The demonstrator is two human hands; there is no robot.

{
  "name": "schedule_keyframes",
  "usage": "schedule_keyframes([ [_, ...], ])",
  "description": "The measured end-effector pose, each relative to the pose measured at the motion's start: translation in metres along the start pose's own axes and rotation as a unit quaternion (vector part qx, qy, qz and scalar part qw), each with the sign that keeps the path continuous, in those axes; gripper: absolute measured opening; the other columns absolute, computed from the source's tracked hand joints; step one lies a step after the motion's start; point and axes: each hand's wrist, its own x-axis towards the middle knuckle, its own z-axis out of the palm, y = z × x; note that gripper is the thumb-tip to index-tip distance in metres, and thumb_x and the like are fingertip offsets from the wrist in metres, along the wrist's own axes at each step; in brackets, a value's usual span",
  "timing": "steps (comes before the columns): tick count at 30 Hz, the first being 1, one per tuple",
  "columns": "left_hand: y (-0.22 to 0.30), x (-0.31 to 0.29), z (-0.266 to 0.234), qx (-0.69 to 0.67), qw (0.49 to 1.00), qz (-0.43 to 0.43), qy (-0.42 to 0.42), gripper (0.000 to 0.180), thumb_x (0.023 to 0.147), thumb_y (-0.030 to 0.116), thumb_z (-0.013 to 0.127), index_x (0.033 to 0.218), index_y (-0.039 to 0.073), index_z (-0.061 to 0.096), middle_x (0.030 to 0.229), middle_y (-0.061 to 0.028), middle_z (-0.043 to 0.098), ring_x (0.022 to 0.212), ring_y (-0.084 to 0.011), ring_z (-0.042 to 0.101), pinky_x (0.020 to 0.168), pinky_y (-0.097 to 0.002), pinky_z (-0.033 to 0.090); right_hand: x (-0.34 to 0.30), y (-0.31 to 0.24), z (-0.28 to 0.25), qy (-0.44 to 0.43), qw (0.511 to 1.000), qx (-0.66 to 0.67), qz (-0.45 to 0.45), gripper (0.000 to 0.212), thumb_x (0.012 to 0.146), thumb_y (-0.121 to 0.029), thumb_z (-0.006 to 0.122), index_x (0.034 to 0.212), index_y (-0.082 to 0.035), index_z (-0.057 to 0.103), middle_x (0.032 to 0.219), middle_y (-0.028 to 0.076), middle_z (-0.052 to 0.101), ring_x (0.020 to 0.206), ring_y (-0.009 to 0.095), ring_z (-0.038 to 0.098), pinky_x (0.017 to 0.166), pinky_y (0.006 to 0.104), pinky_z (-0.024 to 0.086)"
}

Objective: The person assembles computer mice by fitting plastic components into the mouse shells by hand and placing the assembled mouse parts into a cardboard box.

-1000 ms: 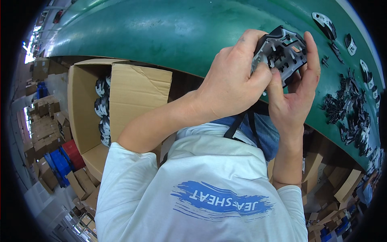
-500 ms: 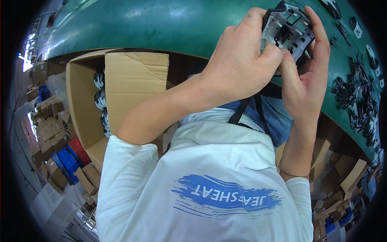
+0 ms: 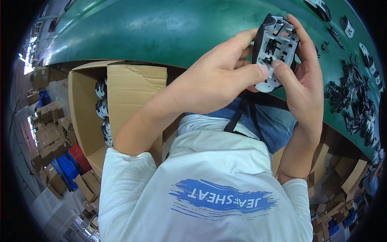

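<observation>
A plastic shell (image 3: 281, 48), black outside and white inside and shaped like a computer mouse cover, is held up over the table's near edge. Its hollow side, with posts and small black parts, faces me. My left hand (image 3: 225, 80) grips its left side, thumb at the lower edge and the other fingers partly hidden behind. My right hand (image 3: 304, 86) wraps round the right side, index finger stretched along the far edge. The right thumb presses inside the shell, near a small black piece (image 3: 267, 60).
On the green table (image 3: 161, 32), a heap of small black parts (image 3: 346, 92) lies at the right, with several black-and-white shells (image 3: 367, 58) beyond it. An open cardboard box (image 3: 135, 90) holding similar pieces (image 3: 101, 107) stands at my left. More cartons (image 3: 52, 125) fill the floor behind.
Both hands and the shell have come lower in view and slightly left. The left thumb has drawn back from the shell's inside to its lower edge; the right thumb now presses inside.
</observation>
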Motion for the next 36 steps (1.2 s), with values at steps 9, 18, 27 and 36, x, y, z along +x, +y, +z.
schedule_keyframes([
  [9, 0.018, -0.017, -0.01, -0.082, 0.996, -0.017, -0.027, 0.063, 0.114, 0.03, 0.057, 0.166, 0.0, 0.037, 0.143, -0.0113, 0.064, 0.127, -0.0173, 0.065, 0.104, -0.0358, 0.057, 0.005, -0.024, -0.011, -0.134, 0.982, 0.135, 0.017, 0.087, 0.094, -0.007, 0.069, 0.172, 0.0, 0.029, 0.154, 0.018, 0.057, 0.142, 0.027, 0.057, 0.122, 0.0415, 0.041],
  [18, -0.005, -0.081, 0.001, -0.373, 0.924, -0.008, -0.079, 0.066, 0.117, 0.045, 0.051, 0.171, 0.015, 0.027, 0.15, -0.007, 0.057, 0.133, -0.0192, 0.061, 0.105, -0.0435, 0.058, -0.037, -0.046, 0.01, -0.166, 0.983, -0.071, -0.024, 0.094, 0.099, -0.025, 0.076, 0.173, 0.001, 0.024, 0.167, 0.02, 0.044, 0.152, 0.029, 0.045, 0.126, 0.0424, 0.033],
  [27, 0.028, -0.224, -0.137, 0.0, 0.913, 0.208, 0.353, 0.068, 0.109, 0.02, 0.067, 0.166, 0.006, 0.032, 0.153, -0.0162, 0.054, 0.136, -0.0255, 0.06, 0.111, -0.0425, 0.053, -0.015, -0.044, 0.011, -0.198, 0.959, -0.201, -0.036, 0.085, 0.1, -0.045, 0.072, 0.17, -0.008, 0.04, 0.166, 0.019, 0.05, 0.146, 0.033, 0.054, 0.123, 0.0474, 0.037],
  [36, -0.106, -0.317, -0.346, 0.428, 0.572, -0.278, 0.642, 0.091, 0.081, 0.054, 0.09, 0.153, 0.012, 0.054, 0.146, -0.0264, 0.057, 0.136, -0.0461, 0.058, 0.115, -0.0513, 0.049, 0.009, 0.014, -0.088, -0.02, 0.943, -0.33, -0.031, 0.045, 0.11, -0.016, 0.063, 0.152, 0.0, 0.06, 0.154, 0.015, 0.062, 0.143, 0.027, 0.056, 0.12, 0.039, 0.04],
])
